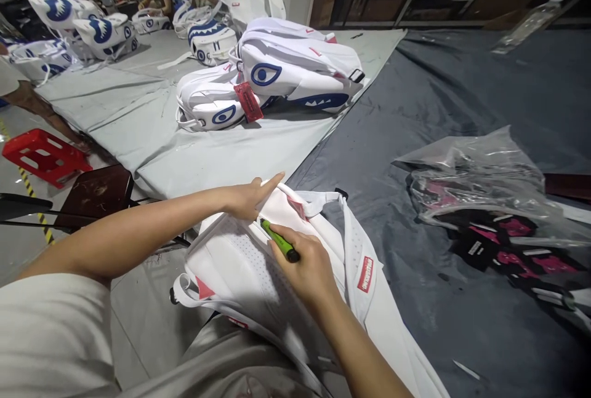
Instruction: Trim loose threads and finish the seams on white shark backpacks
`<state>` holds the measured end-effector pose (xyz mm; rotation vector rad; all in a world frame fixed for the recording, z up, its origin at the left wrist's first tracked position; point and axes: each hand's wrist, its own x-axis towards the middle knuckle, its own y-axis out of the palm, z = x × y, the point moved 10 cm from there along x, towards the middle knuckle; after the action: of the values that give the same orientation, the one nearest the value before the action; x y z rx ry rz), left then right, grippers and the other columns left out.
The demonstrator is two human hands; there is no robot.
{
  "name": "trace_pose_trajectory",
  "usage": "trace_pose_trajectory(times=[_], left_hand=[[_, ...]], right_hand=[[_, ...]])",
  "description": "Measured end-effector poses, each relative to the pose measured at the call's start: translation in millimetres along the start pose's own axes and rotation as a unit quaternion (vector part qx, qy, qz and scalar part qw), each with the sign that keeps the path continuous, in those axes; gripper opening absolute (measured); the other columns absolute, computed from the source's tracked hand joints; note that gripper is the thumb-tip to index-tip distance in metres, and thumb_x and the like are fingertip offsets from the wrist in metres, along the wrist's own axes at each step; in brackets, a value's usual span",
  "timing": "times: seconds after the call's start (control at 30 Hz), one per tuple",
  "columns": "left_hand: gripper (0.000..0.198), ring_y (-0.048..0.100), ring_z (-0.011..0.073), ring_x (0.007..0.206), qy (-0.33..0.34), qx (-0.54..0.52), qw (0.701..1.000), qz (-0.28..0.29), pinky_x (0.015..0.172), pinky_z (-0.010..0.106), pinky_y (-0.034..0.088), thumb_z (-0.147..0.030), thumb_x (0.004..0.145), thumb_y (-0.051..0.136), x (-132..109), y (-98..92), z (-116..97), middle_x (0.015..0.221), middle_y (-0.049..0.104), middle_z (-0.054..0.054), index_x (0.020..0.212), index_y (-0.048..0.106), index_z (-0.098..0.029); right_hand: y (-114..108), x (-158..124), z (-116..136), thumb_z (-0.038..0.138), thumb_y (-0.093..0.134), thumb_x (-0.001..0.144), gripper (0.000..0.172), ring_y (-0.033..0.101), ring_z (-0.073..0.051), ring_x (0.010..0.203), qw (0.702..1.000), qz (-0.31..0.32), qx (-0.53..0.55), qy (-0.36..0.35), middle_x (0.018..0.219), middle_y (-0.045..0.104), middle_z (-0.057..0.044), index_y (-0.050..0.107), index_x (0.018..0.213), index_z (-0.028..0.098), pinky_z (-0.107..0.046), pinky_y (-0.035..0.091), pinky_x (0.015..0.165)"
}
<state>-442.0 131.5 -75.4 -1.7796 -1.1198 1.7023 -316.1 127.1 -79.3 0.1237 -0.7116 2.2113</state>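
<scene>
A white backpack [226,256] with red labels lies tilted across my lap and against the table edge, its straps towards me. My left hand [247,199] grips its upper edge, one finger stretched out along the rim and the other fingers partly hidden. In my right hand [307,269] is a green pen-like tool [279,240] with a black end. Its tip meets the white fabric close beside my left hand; the tip itself is too small to make out. A shoulder strap [362,269] with a red label hangs over the bag's right side.
More white backpacks [286,59] with blue eyes stand on the pale-covered table [152,109]. Plastic-wrapped black and pink items [480,201] lie on the dark cloth [415,299], with a clear bottle [530,23] beyond. A red stool [46,155] stands left. People sit at the back.
</scene>
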Motion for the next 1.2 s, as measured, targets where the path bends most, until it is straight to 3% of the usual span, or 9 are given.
trace_pose_trajectory(times=[0.33,0.47,0.57,0.7,0.83,0.97,1.1,1.2], left_hand=[[0.109,0.066,0.0275,0.103,-0.009,-0.005,1.000,-0.003,0.083,0.033,0.051,-0.021,0.081,0.056,0.6,-0.4,0.2,0.145,0.039,0.020,0.154,-0.023,-0.031],[0.108,0.065,0.0286,0.106,-0.005,-0.004,1.000,-0.011,0.084,0.034,0.050,-0.018,0.080,0.055,-0.1,-2.1,-0.7,0.144,0.041,0.020,0.154,-0.022,-0.031],[0.107,0.064,0.0306,0.108,-0.009,-0.006,1.000,-0.006,0.085,0.035,0.050,-0.018,0.080,0.055,-0.6,-1.2,0.4,0.145,0.039,0.022,0.155,-0.021,-0.028],[0.107,0.065,0.0306,0.106,0.002,-0.009,1.000,-0.018,0.084,0.036,0.050,-0.020,0.080,0.055,0.5,-2.2,1.0,0.145,0.038,0.022,0.155,-0.021,-0.029],[0.108,0.066,0.0298,0.103,-0.003,-0.008,1.000,-0.016,0.083,0.036,0.050,-0.022,0.080,0.056,2.5,-0.3,4.0,0.145,0.039,0.020,0.155,-0.021,-0.030],[0.108,0.065,0.0288,0.104,-0.003,-0.001,1.000,-0.019,0.083,0.035,0.050,-0.022,0.080,0.055,2.6,-0.7,3.3,0.145,0.039,0.019,0.154,-0.022,-0.031],[0.108,0.065,0.0285,0.105,-0.006,0.006,1.000,-0.013,0.083,0.033,0.050,-0.022,0.080,0.056,1.8,0.1,2.8,0.143,0.040,0.019,0.155,-0.022,-0.029],[0.107,0.065,0.0298,0.104,-0.005,0.002,1.000,-0.022,0.084,0.035,0.050,-0.024,0.081,0.056,1.4,-2.0,2.6,0.143,0.040,0.019,0.155,-0.022,-0.029]], right_hand=[[0.0,-0.8,-0.9,0.027,0.062,0.086,0.025,0.073,-0.026,0.093,0.999,-0.033,0.009,0.005,0.105,0.077,-0.006,0.074,0.108,0.023,-0.042,0.056,0.085],[6.4,-0.3,-0.6,0.026,0.063,0.086,0.026,0.073,-0.024,0.097,0.999,0.006,0.047,0.006,0.107,0.077,-0.005,0.073,0.109,0.023,-0.041,0.056,0.089],[-1.5,0.4,2.7,0.025,0.063,0.086,0.026,0.073,-0.025,0.096,0.999,-0.027,0.040,-0.003,0.107,0.077,-0.007,0.074,0.109,0.022,-0.042,0.057,0.089],[6.3,2.3,3.2,0.024,0.063,0.086,0.025,0.073,-0.024,0.095,0.997,0.022,0.067,0.007,0.107,0.077,-0.005,0.074,0.108,0.023,-0.039,0.058,0.088],[0.0,3.0,1.8,0.024,0.063,0.086,0.026,0.073,-0.024,0.096,0.998,-0.007,0.054,0.005,0.106,0.077,-0.006,0.074,0.109,0.023,-0.039,0.058,0.088],[6.9,3.0,0.4,0.024,0.063,0.086,0.026,0.074,-0.023,0.093,0.997,0.027,0.066,0.003,0.106,0.077,-0.005,0.074,0.109,0.023,-0.038,0.058,0.087],[-0.4,4.4,5.8,0.024,0.062,0.087,0.027,0.074,-0.024,0.094,0.998,0.006,0.060,-0.019,0.106,0.077,-0.006,0.074,0.110,0.022,-0.038,0.058,0.086],[3.2,5.2,9.6,0.022,0.061,0.087,0.026,0.074,-0.023,0.086,0.998,0.045,0.027,-0.022,0.101,0.078,-0.005,0.074,0.110,0.023,-0.036,0.059,0.080]])
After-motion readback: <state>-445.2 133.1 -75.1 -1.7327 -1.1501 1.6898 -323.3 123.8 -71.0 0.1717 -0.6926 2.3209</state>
